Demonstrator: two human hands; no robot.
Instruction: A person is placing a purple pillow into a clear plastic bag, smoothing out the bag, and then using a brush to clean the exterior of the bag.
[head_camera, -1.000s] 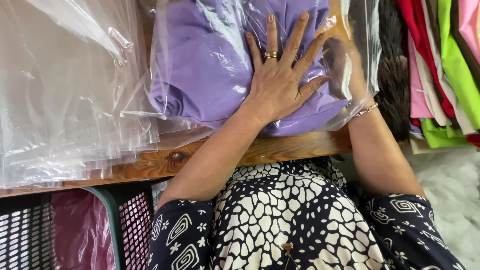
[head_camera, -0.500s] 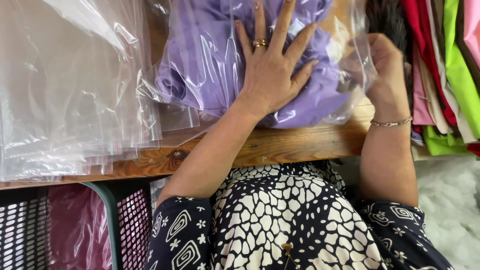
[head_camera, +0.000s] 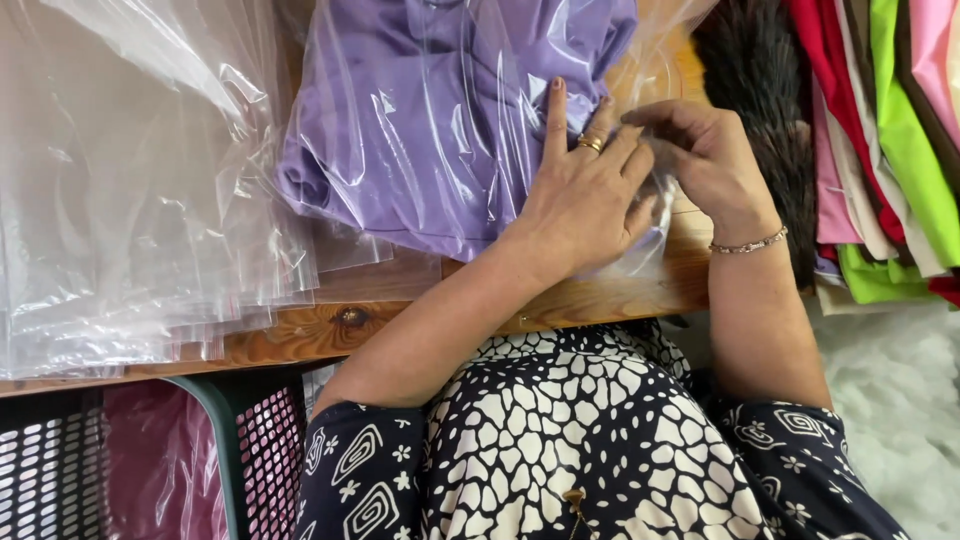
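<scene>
On the worktop (head_camera: 400, 310), both hands now meet at the bag's edge.
Left hand (head_camera: 585, 195) lies flat, no longer splayed, on the bagged purple garment (head_camera: 430, 120); right hand (head_camera: 705, 160) has come in, grip pinching the clear bag (head_camera: 640, 255).

Stack of clear plastic bags (head_camera: 130, 200) lay at left on wooden table (head_camera: 330, 325); folded garments in red, green & pink (head_camera: 890, 130) were stacked at right, w/ perforated plastic baskets (head_camera: 150, 460) below table edge.

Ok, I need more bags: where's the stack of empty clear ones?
In the head view, the stack of empty clear bags lies on the wooden table, left of the bagged purple garment under the left hand.
</scene>
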